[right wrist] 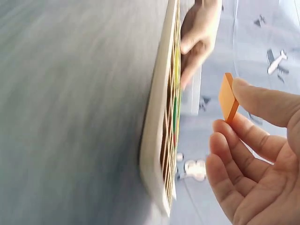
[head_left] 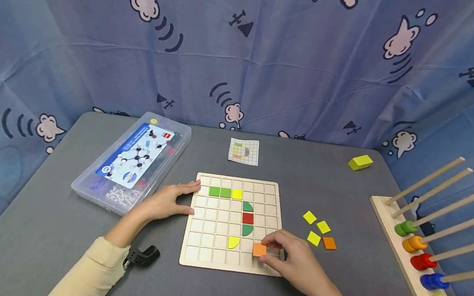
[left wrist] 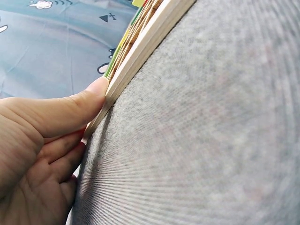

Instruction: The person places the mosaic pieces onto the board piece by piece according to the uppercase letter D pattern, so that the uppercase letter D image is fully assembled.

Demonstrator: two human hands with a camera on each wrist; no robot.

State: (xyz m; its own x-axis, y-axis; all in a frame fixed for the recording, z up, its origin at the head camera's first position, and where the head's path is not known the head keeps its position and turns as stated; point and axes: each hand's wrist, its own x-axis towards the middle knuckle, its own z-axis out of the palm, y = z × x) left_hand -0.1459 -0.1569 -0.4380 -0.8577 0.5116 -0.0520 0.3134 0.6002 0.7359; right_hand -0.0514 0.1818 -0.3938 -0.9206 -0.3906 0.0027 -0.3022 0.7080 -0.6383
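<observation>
Hands: right hand [head_left: 294, 263] pinches orange tile [head_left: 259, 249]; left hand [head_left: 167, 202], fingers straight, steadies grid board [head_left: 192, 253].
Tip: lower tile flat, squared to its cell.

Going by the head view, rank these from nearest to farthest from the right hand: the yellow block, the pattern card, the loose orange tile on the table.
From the right hand:
1. Loose orange tile, just right of the board.
2. Pattern card, behind the board.
3. Yellow block, far right corner.

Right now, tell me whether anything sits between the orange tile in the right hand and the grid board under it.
Nothing visible does. The right hand pinches the orange tile above the wooden grid board, with open air between them. The cells below look bare.
</observation>
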